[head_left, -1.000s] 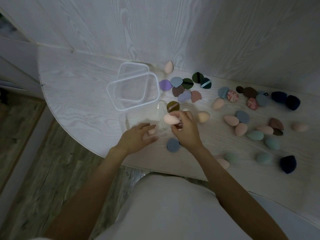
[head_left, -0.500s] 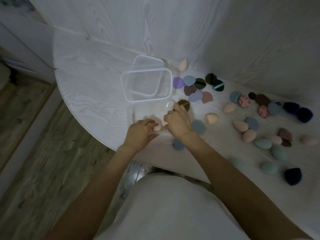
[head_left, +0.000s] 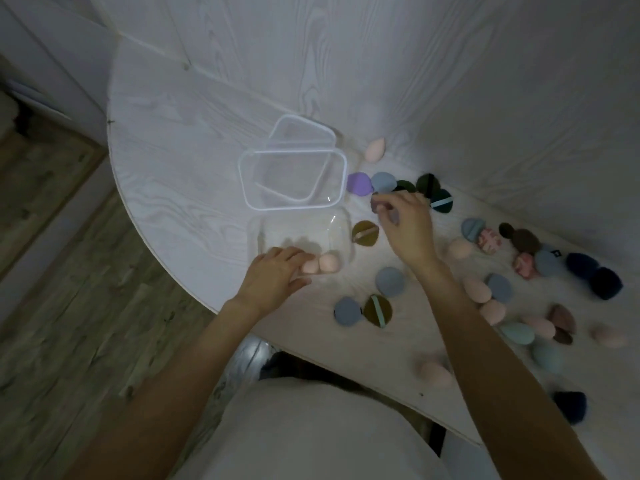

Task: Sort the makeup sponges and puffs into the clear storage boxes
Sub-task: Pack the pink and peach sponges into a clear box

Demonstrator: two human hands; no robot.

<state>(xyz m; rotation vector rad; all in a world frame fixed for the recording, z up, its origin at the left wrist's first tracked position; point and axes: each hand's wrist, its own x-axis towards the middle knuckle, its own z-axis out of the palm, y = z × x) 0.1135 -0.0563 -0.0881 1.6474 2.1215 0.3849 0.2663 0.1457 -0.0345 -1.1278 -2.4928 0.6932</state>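
Hands have moved apart since a moment ago. The right hand (head_left: 407, 225) has left the near clear box (head_left: 341, 233) and reached up to the puffs in the middle of the frame, its fingers pinching a mauve puff (head_left: 379, 205). The left hand (head_left: 273, 277) stays at the box, fingers resting loose on two pink sponges (head_left: 80, 263) inside it. Other sponges lie across the table (head_left: 173, 188) at the right.
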